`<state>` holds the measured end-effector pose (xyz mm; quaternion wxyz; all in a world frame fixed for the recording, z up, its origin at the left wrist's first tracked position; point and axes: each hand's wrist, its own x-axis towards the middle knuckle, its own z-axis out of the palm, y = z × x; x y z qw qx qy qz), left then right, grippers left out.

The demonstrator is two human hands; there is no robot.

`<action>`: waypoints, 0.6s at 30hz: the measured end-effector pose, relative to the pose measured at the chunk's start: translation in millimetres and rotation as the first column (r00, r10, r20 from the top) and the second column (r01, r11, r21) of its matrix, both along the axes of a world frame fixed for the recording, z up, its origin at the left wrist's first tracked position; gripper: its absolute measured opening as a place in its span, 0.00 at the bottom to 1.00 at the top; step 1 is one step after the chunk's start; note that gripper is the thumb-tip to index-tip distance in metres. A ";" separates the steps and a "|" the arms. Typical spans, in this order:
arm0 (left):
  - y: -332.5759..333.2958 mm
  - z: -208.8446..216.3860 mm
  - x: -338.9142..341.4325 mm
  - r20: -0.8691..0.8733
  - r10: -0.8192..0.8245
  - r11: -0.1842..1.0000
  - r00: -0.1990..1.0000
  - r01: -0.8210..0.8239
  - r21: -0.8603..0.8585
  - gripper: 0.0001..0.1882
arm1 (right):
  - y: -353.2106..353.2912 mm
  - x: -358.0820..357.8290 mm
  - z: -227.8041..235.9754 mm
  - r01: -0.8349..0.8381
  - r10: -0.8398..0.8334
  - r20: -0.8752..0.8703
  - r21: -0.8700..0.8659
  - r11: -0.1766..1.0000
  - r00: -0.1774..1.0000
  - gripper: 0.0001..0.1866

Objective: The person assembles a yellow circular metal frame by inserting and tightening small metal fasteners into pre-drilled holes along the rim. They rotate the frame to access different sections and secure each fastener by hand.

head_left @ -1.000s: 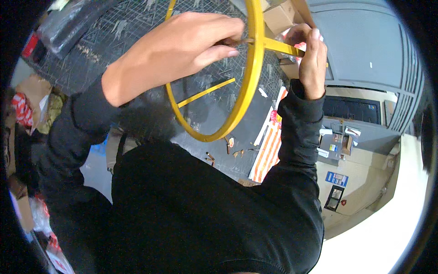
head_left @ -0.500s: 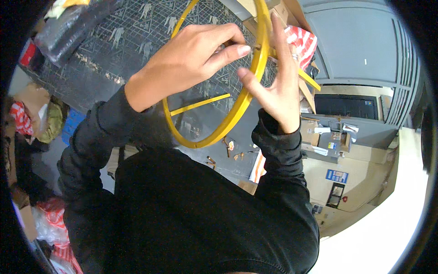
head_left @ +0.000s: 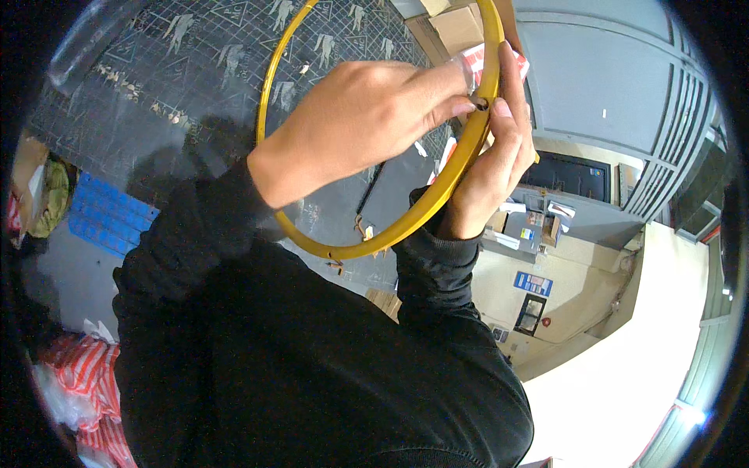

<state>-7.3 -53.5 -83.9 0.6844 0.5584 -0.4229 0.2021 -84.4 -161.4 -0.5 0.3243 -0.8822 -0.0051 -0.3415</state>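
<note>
Above the dark patterned surface [head_left: 218, 93], up hangs the yellow ring [head_left: 470, 140], between both hands! Left hand [head_left: 351, 125] crosses its opening, thumb and finger pinching a small dark piece [head_left: 475, 103] right at the rim; right hand [head_left: 499, 160] curls against the outer side, its full grip hidden.

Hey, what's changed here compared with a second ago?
The yellow ring has shifted right in the picture, and the left hand has gone with it. The right hand, at the yellow bar a second ago, has since opened and now holds the ring's outer side. The left hand stays close to the ring's edge.
</note>
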 end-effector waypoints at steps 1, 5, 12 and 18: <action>3.3 0.9 -1.1 0.010 0.033 0.999 0.999 -0.033 0.009 0.09 | 4.5 1.1 -1.6 0.005 -0.006 0.002 0.028 1.000 1.000 0.27; -6.2 -9.6 14.0 0.096 0.113 0.981 0.989 -0.096 -0.166 0.08 | 14.6 5.7 3.3 0.063 -0.064 -0.029 -0.045 0.997 0.997 0.26; 3.9 1.7 0.1 -0.221 -0.082 0.993 0.972 0.061 -0.101 0.07 | 24.2 8.5 2.5 0.212 -0.216 -0.046 -0.079 0.974 0.975 0.28; 20.7 -4.4 9.3 -0.100 -0.082 0.994 0.992 0.073 -0.085 0.06 | 42.7 8.4 -2.0 0.308 -0.315 -0.048 -0.115 0.945 0.948 0.30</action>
